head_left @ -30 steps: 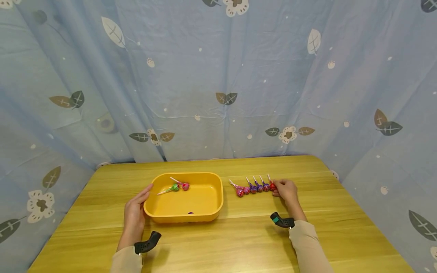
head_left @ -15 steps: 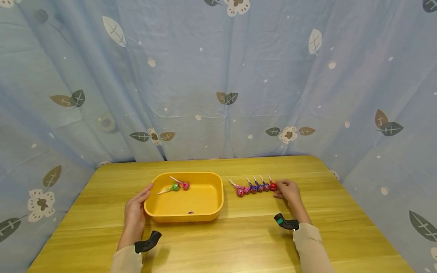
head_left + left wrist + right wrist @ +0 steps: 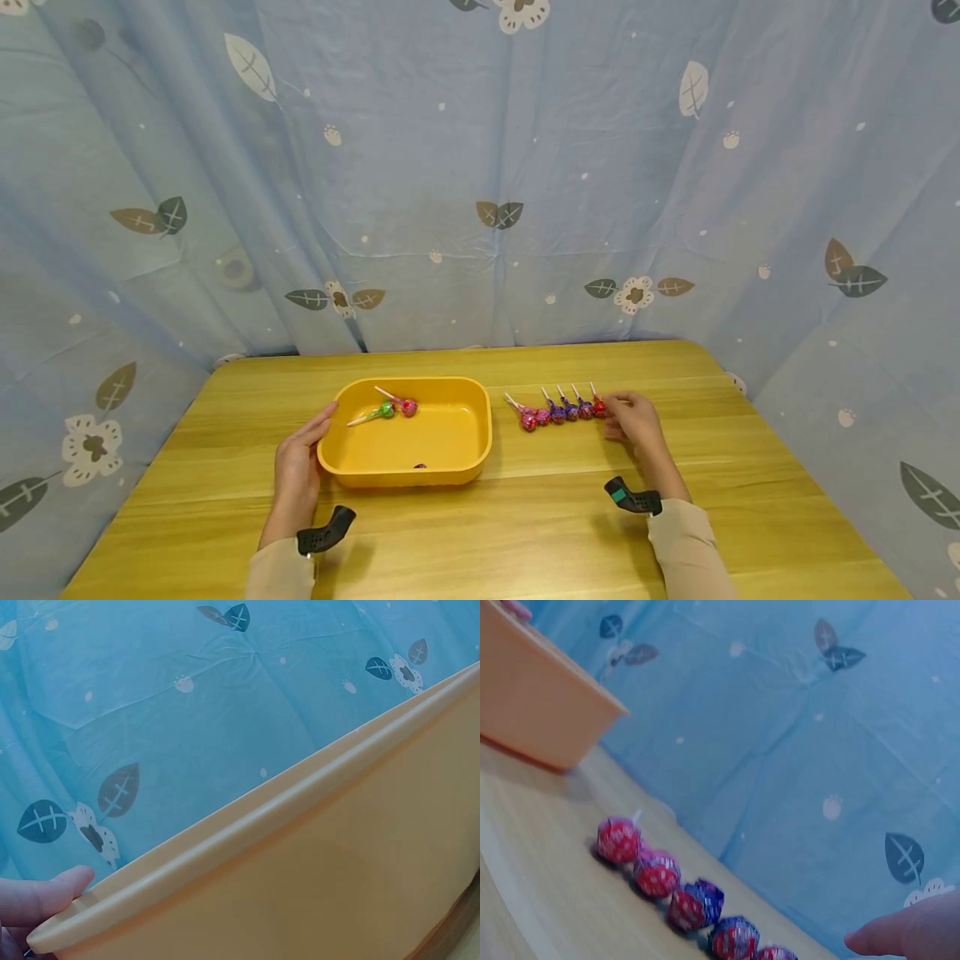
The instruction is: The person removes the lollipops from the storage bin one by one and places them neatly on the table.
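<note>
My left hand grips the left end of a yellow plastic tub; in the left wrist view a fingertip lies over its rim. Inside the tub are a green lollipop, a pink lollipop and a small dark piece by the near wall. Right of it, several lollipops lie in a row, pink ones at the left, purple ones in the middle. At the right end sits a red lollipop, partly covered by the fingertips of my right hand, which are loosely extended beside it.
The wooden table ends at a patterned blue curtain behind it and on both sides. Black wrist mounts sit on both forearms. In the right wrist view the tub's corner stands left of the row.
My right hand has shifted slightly right from the red lollipop, uncovering it, then its fingertips have come over its right side again. The left hand and tub have stayed put.
</note>
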The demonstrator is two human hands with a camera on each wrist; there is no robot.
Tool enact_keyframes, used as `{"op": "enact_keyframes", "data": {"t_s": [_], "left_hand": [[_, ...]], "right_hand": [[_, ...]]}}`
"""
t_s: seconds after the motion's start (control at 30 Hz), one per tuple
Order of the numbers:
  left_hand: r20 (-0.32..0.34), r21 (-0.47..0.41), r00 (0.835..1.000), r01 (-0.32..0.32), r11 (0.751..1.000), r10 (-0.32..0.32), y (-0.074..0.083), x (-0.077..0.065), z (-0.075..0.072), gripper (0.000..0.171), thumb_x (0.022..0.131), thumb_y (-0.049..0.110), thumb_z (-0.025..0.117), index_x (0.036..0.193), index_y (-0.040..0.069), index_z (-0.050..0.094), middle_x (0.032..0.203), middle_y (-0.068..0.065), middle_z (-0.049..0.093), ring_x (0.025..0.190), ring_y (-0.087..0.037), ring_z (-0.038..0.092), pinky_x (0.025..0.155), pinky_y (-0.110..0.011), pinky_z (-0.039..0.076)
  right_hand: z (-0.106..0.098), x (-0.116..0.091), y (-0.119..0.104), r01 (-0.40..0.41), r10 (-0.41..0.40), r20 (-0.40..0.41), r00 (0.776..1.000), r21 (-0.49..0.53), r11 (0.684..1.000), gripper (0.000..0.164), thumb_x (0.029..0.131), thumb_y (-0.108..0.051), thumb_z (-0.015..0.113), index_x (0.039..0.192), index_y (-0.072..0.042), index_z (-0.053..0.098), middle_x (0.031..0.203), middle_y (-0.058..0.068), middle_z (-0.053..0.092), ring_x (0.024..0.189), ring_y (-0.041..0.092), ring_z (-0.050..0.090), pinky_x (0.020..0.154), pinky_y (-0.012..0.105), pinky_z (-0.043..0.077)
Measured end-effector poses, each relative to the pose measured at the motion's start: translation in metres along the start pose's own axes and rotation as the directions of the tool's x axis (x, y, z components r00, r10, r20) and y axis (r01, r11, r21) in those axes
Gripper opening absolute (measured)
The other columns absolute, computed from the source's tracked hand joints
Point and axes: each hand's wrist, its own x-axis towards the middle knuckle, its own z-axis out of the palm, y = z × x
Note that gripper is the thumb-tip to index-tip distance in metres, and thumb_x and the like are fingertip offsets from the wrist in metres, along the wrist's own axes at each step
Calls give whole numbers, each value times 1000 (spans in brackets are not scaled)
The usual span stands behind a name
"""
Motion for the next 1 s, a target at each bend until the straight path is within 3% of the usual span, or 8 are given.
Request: {"op": "enact_keyframes", "data": {"t_s": [0.27,0.5,0.8,1.0], "left_hand": [[-7,6,1000,1,1000,-1,-1,1,0,34,101,8,50,134,5,56,119,9,66,137,-12,34,110,-28,30],[-6,9,1000,-7,1000,7,-2,3,-2,33,101,9,51,133,5,57,117,10,67,138,-13,33,110,-28,29],[8,-18,1000,-12,1000,12,-1,3,-2,31,101,7,50,130,5,60,112,11,68,138,-13,32,111,-29,28],[7,-6,1000,-17,1000,17,-1,2,-2,31,100,7,51,130,6,60,112,11,68,138,-14,33,111,-30,28]], "right_hand": [[26,-15,-22,94,-90,103,991,-29,995,38,100,-18,55,127,9,54,104,25,61,80,31,64,72,43,58],[64,-23,-40,101,-103,199,975,19,995,33,98,-19,58,122,4,59,111,27,59,75,21,62,79,48,56],[98,-33,-59,74,-104,290,951,114,991,32,96,-19,62,120,3,61,106,25,61,76,25,64,72,44,58],[119,-33,-68,104,-142,328,934,131,986,33,96,-22,63,119,2,62,100,18,64,81,28,64,78,48,56]]}}
